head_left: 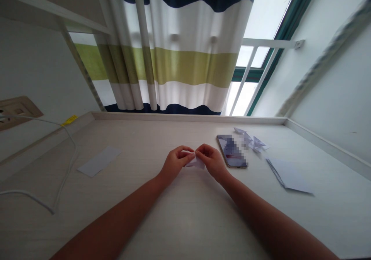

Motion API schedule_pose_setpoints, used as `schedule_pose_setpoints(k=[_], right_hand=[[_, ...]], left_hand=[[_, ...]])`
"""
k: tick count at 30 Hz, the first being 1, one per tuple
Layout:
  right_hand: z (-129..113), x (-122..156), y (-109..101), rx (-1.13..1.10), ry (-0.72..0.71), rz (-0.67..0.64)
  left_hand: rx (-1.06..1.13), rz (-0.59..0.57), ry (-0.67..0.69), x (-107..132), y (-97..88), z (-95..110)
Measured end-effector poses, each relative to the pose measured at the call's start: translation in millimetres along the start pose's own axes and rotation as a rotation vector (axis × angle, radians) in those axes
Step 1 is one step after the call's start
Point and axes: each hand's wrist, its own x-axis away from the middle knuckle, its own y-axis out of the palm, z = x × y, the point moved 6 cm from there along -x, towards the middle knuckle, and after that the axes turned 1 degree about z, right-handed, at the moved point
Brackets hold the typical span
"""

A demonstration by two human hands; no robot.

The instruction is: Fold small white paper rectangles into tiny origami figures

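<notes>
Pinching from both sides, the left hand [175,162] and right hand [211,160] close on a small folded white paper [194,162] mid-desk. Just right lies a smartphone [232,151], then folded paper pieces [249,140] farther off; a flat white sheet [99,161] lies left on the pale desk [162,130].

Streaming soft daylight through the striped curtain [174,55] and window pane [268,8], leaving only faint shadows beneath the left hand [174,162] and right hand [212,161] on the bench [319,221]. Bowing straight edges toward the corners, blurring the screen of the phone [232,151] into coarse pixel blocks.
</notes>
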Motion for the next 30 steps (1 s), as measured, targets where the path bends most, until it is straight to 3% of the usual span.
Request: schedule_pose_setpoints(k=[3,11,21,30], right_hand=[[0,0,-1,0.036,-0.026,-0.009],[5,-4,-3,0.027,-0.007,-0.01],[3,-3,-3,-0.002,0.027,-0.027],[3,-1,-1,0.009,0.066,-0.03]], left_hand=[[0.091,-0.051,-0.057,-1,2.4,-5],[0.101,-0.048,-0.091,-4,1.3,-11],[0.104,-0.137,-0.099,-5,2.4,-13],[0.043,-0.073,-0.106,-5,-1.1,-11]])
